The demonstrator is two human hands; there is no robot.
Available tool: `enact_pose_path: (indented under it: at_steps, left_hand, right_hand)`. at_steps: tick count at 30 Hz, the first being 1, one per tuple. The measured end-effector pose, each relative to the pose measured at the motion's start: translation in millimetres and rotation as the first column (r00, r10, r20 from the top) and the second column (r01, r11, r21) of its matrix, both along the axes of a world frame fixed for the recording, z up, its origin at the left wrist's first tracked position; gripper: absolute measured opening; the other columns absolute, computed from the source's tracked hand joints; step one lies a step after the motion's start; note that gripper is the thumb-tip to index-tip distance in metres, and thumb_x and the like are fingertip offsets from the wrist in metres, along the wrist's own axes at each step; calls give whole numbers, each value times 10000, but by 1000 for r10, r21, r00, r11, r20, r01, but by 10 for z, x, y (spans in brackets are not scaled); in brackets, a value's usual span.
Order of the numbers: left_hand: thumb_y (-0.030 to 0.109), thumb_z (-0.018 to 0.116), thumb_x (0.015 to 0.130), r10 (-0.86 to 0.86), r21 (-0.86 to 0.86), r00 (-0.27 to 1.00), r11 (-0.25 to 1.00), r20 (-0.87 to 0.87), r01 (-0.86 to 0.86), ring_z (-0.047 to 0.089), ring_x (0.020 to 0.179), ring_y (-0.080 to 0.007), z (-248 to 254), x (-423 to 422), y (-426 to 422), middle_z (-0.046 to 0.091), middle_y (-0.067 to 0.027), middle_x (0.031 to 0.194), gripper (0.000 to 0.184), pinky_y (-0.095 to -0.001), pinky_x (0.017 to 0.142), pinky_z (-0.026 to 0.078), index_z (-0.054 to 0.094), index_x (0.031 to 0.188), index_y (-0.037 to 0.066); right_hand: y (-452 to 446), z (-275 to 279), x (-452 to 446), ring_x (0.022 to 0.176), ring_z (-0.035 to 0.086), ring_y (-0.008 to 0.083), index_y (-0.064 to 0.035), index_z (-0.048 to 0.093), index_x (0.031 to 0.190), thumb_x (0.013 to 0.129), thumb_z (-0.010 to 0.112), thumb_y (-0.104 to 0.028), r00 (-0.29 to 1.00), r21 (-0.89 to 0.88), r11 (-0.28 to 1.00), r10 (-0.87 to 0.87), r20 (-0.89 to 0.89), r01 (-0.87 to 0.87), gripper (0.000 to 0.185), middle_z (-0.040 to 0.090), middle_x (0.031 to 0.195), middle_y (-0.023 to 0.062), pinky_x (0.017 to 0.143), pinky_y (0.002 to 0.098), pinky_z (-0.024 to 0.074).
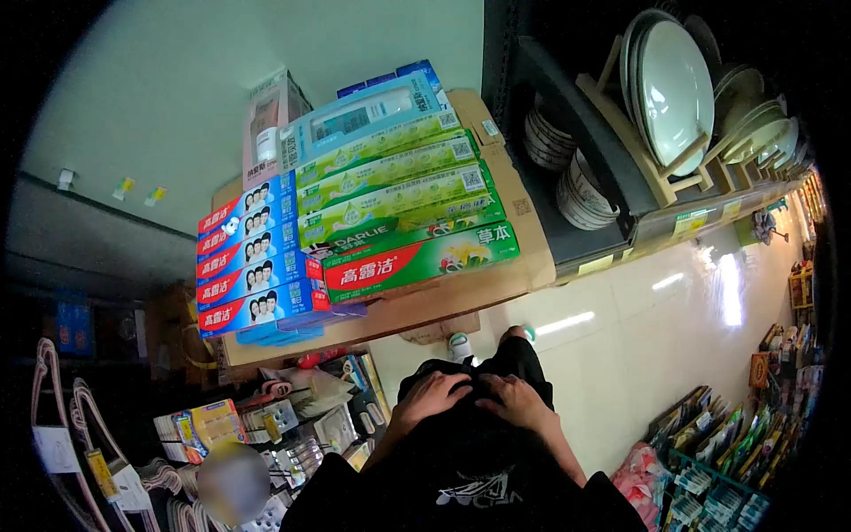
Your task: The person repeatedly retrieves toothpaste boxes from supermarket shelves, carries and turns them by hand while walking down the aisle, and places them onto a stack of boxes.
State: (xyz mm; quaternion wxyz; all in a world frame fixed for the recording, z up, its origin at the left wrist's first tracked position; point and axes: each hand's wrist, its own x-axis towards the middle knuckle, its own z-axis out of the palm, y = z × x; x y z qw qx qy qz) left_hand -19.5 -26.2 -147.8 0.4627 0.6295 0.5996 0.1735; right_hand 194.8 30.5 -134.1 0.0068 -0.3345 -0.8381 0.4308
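My left hand rests against the dark clothing at my waist, its fingers slightly bent and apart. Just beside it, my right hand lies on the same black cloth, fingers loosely spread and pointing toward the left one. No object shows in either. Beyond both hands, a cardboard-topped surface bears stacked toothpaste boxes. Blue-and-red boxes form the left stack, and green boxes the right. Behind them are a light blue box and an upright pale box.
On the right, a dark shelf holds stacked bowls and plates in a wooden rack. Hangers and packaged goods fill the lower left. A basket of packets stands lower right on the pale tiled floor.
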Motion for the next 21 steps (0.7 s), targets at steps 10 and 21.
enact_pose_path:
  at_steps: [10,21]
  left_hand:
    - [342,364,1003,150,1,944,988,295,-157,633,904,-215,-344,38,15,666,-136,931,380,-332,815,459,629,1133,102]
    - [540,256,970,-69,28,823,998,563,64,535,1105,-237,216,535,214,603,-138,1140,674,-334,974,357,569,1158,-28]
  right_hand:
    - [47,214,-46,879,583,345,-13,627,803,830,648,-348,988,24,998,63,-142,-60,337,615,855,162,792,415,469]
    - [-429,442,491,937,574,306,-53,626,896,876,596,-349,957,-140,989,-79,-278,40,298,578,904,143,823,395,464]
